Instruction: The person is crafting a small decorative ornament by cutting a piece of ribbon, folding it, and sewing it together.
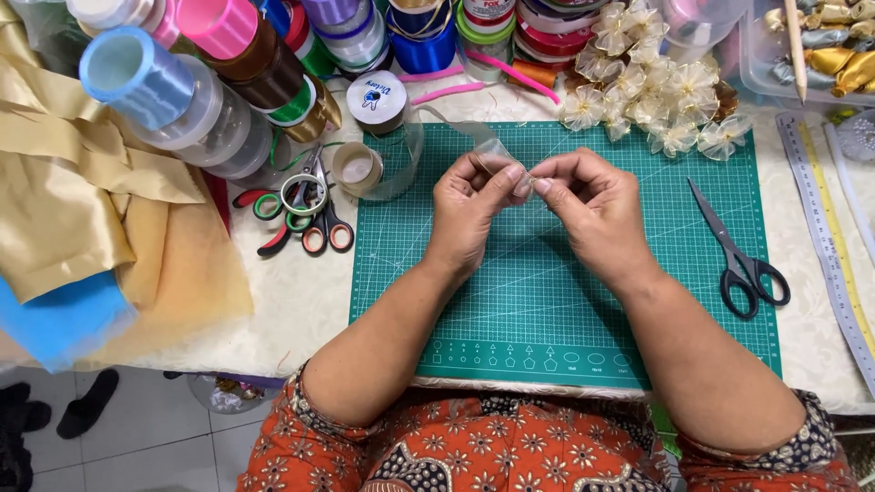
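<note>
Over the green cutting mat [565, 301], my left hand [469, 210] and my right hand [592, 205] meet fingertip to fingertip. Both pinch a small folded piece of sheer translucent ribbon [497, 153]. The ribbon's loose tail trails back toward a roll of sheer ribbon [392, 150] at the mat's upper left corner. A pile of finished sheer ribbon flowers [652, 87] with gold centres lies just beyond the mat, behind my right hand.
Black scissors [738, 251] lie on the mat's right side. Red and green scissors [305, 214] and tape rolls sit left of the mat. Many ribbon spools [210, 82] crowd the back left, gold and blue fabric [82, 210] the left edge, and rulers [825, 228] the right.
</note>
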